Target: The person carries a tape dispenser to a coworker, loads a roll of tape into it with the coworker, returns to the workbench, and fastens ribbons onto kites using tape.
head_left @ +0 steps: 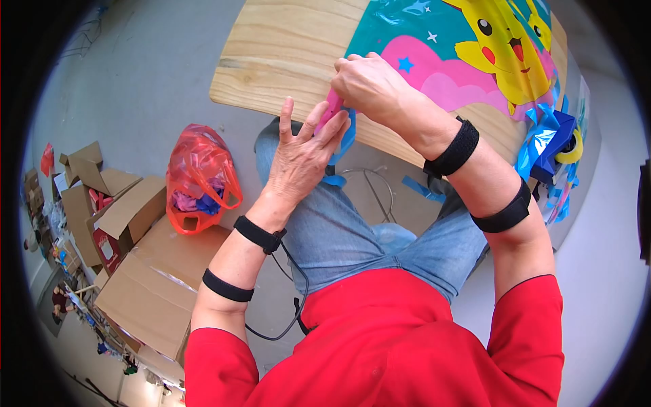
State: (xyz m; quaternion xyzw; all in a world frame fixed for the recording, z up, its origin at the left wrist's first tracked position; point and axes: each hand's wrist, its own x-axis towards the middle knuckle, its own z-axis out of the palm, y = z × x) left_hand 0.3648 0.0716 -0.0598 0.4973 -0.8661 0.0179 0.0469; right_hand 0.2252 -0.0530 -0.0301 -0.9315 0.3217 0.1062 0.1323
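Observation:
A narrow, flat pink item (329,112) with small dark dots slants between my two hands at the table's near edge; its kind does not show clearly. My left hand (298,163) has it between its fingers, with one finger raised apart and the thumb hidden. Closed in a fist, my right hand (369,81) is around the upper end. Beneath the fingers hangs a blue strip (346,142). Beside my right hand, a shiny sheet printed with a yellow cartoon character (505,57), pink clouds and a teal ground lies over the wooden tabletop (288,57).
Blue film and a dark blue tape dispenser (553,146) with a yellow roll (573,146) are at the table's right end. A red plastic bag (200,180) stands left of my legs near cardboard boxes (146,285). A cable hangs from my left wristband.

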